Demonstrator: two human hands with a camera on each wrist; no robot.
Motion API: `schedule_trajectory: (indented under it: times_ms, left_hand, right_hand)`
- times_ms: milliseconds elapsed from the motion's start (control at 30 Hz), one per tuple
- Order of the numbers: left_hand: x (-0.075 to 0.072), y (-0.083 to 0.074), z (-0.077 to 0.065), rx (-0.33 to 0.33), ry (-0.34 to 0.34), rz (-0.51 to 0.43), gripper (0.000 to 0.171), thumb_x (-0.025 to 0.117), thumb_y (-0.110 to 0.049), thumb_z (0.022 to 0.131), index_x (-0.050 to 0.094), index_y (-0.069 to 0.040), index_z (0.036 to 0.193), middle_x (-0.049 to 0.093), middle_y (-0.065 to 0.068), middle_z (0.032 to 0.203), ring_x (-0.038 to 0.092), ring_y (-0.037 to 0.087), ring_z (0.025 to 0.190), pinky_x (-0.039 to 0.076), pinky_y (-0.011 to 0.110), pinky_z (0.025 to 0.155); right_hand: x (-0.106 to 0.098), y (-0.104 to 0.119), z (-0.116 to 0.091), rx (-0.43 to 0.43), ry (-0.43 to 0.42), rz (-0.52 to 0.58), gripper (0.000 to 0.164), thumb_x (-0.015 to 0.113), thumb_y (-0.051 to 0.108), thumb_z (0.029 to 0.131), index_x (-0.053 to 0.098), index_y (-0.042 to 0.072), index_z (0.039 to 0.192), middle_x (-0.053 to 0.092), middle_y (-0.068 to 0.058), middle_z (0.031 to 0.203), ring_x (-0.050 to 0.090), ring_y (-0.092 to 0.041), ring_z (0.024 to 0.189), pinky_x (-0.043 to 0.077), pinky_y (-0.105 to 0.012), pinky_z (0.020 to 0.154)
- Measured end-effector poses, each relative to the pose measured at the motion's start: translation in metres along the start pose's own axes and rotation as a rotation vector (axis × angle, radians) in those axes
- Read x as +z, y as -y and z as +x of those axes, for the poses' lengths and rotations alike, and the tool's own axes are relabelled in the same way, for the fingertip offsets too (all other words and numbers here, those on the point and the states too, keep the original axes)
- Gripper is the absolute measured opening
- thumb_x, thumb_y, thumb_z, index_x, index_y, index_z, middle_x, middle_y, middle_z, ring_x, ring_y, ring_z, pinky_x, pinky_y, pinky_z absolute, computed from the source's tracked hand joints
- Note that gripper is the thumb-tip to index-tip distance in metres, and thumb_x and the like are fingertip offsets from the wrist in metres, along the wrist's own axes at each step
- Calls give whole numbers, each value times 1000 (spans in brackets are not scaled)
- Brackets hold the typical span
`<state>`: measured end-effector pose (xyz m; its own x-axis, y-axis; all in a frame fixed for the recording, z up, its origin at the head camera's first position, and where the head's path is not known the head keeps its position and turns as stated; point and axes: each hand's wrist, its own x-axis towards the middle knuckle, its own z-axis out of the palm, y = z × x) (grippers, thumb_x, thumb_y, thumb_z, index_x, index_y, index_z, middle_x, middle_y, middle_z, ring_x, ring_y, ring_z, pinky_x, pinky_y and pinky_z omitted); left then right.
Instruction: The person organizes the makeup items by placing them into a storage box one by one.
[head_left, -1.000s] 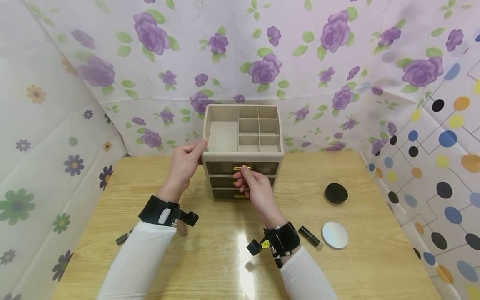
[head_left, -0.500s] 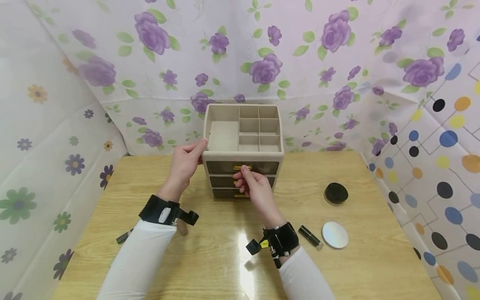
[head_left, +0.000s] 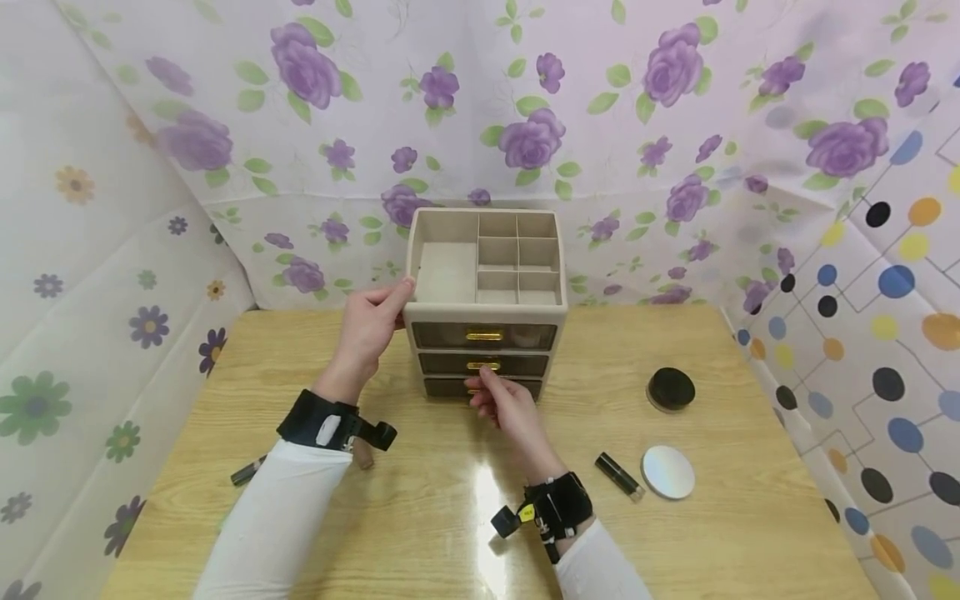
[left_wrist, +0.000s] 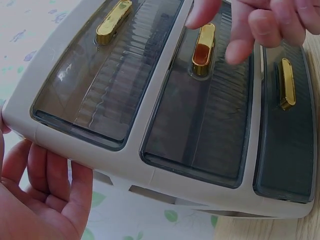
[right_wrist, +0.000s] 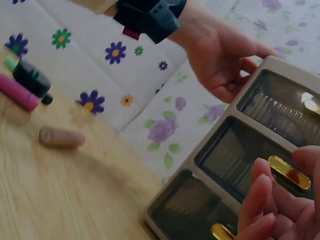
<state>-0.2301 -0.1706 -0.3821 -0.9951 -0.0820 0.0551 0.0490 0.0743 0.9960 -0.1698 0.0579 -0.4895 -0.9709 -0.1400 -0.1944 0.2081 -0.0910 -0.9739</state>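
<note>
A beige drawer organizer (head_left: 487, 311) with dark see-through drawer fronts and a divided top tray stands at the table's back. At its upper left corner, my left hand (head_left: 369, 329) grips the edge, thumb on the rim and fingers along the side wall. My right hand (head_left: 513, 412) is in front of the middle drawer. Its thumb and bent forefinger are apart on either side of the gold middle handle (left_wrist: 204, 47), pinching nothing. Above it the gold top handle (head_left: 483, 334) is free of fingers. The drawer fronts sit flush.
To the right lie a black-lidded jar (head_left: 671, 389), a white round disc (head_left: 668, 472) and a dark tube (head_left: 619, 476). On the left are a tan tube (right_wrist: 62, 137), a pink tube (right_wrist: 17, 92) and a dark round-ended item (right_wrist: 31, 77). Patterned cloth walls surround the table.
My right hand has let go of the top drawer's handle and moved down to the middle one. My left hand keeps its grip on the organizer's corner.
</note>
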Motion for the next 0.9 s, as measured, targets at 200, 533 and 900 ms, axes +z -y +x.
schedule_trajectory:
  times_ms: [200,533,900]
  left_hand:
    - [0,1,0,-5,-6,1,49,68,-39,107,74,3,131,73,19,126,73,10,87,59,27,83]
    - [2,1,0,-13,-5,-14,49,69,-39,106,74,3,130,73,16,123,73,10,86,59,27,82]
    - [1,1,1,-18,-5,-1,50,69,-40,106,74,4,130,70,23,132,73,10,89,59,26,83]
  right_hand:
    - [1,2,3,10,-15,81,64,59,62,105,75,3,126,67,3,81,56,-10,69,37,-23,59]
    - [3,6,9,-30,-88,94,49,62,42,110,71,-6,107,69,3,76,64,-11,68,41,-20,56]
    - [2,4,9,-48,-101,96,49,63,40,110,76,-8,113,66,4,73,60,-9,65,40,-19,56]
